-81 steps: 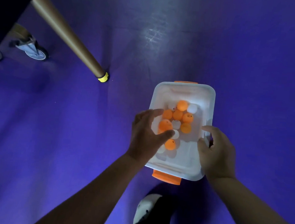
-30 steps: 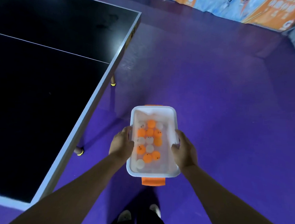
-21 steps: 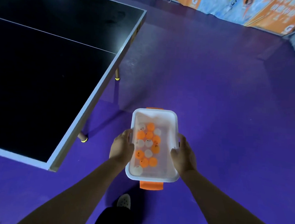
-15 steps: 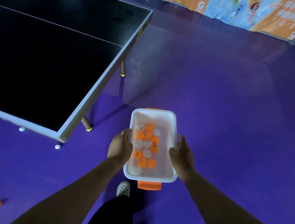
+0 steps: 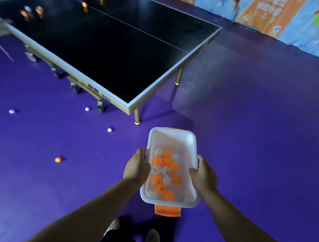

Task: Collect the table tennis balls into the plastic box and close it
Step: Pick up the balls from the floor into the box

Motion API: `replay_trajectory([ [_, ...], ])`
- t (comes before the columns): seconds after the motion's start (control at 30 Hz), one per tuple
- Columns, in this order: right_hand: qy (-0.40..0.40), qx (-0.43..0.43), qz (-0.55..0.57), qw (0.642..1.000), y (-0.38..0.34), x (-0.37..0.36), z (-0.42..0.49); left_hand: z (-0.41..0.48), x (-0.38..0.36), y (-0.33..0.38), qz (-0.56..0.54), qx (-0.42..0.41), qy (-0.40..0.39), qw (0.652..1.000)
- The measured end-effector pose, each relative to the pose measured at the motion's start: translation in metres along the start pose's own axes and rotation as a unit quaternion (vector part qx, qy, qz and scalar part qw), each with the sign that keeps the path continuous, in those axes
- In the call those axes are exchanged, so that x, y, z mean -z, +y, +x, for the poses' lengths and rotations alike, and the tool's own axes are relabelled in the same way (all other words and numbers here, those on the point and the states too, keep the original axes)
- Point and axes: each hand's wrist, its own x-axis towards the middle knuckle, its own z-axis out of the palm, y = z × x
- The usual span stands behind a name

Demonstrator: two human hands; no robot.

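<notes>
While we stand with the box carried out in front of us, the loose balls that remain all lie to our left, and that bearing is what the next move turns on. Farthest left, a white ball [image 5: 11, 111] sits on the purple floor [image 5: 246, 124]; nearer in, an orange ball [image 5: 58, 159] lies low and closest to us; a second white ball [image 5: 87, 109] rests just beside a caster of the table tennis table [image 5: 112, 45], and a third white ball [image 5: 109, 129] lies between that table's corner leg and our left hand [image 5: 137, 168]. More balls, blurred, sit on the tabletop at its far end.

Our left hand is wrapped on the left long wall of the plastic box [image 5: 194, 142], fingers curled over the rim. The box runs lengthwise away from us, orange latch at each short end, no lid in view, with a mix of orange and white balls gathered toward its near end. Our right hand [image 5: 204, 176] clasps the opposite long wall.

We judge the left hand the nearer one to every floor ball, so we would turn left, set the box down and reach with it. We would keep the box level.
</notes>
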Motion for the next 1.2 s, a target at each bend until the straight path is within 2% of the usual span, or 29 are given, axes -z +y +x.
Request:
replay_trajectory([
  [0.4,-0.048,0.144,0.024,0.988,-0.142,-0.09,-0.097,-0.067,0.153,-0.132,-0.029,0.028,0.135,0.99],
  [0.87,-0.098,0.154,0.014,0.983,-0.349,-0.281,-0.257,-0.105,0.37,-0.367,-0.041,0.086,0.185,0.978],
  [1.2,-0.126,0.184,-0.005,0.975,-0.469,-0.368,-0.25,-0.049,0.463,-0.45,-0.067,0.131,0.19,0.971],
])
